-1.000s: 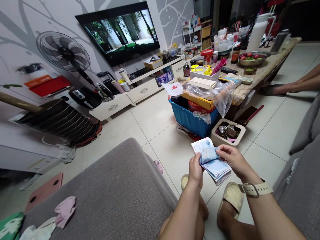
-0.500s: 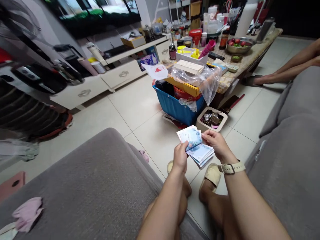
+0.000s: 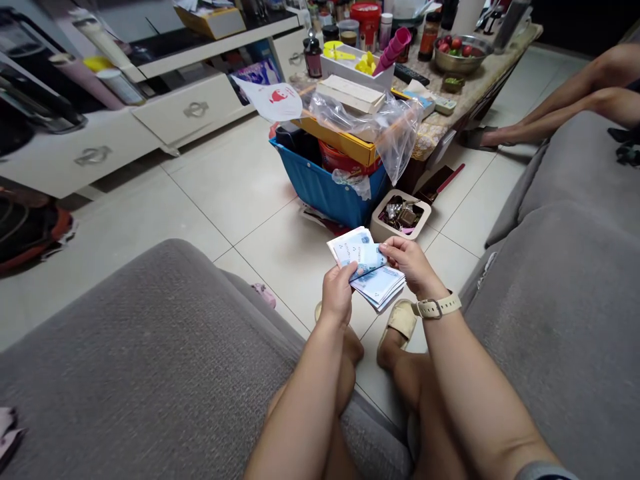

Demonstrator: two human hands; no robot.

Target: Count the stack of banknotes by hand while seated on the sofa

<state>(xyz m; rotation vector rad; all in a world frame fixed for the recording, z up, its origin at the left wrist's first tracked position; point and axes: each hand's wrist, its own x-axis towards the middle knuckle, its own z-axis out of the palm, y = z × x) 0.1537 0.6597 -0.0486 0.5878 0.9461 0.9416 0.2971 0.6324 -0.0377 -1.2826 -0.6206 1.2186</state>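
I sit on a grey sofa and hold a stack of pale blue banknotes out over my knees. My left hand is closed on the stack's left end, thumb on top. My right hand, with a cream watch on the wrist, pinches the top note at its right edge with thumb and fingers. The notes fan out slightly, a few pushed up toward the far side.
A small beige bin of wrappers and a blue crate piled with boxes and a plastic bag stand on the tiled floor ahead. A cluttered low table is beyond. Another person's legs rest at the right. Grey sofa cushions flank me.
My head has tipped down, so the TV and the fan have left the view. Both hands keep their grip on the banknotes while the right fingers work the top note.
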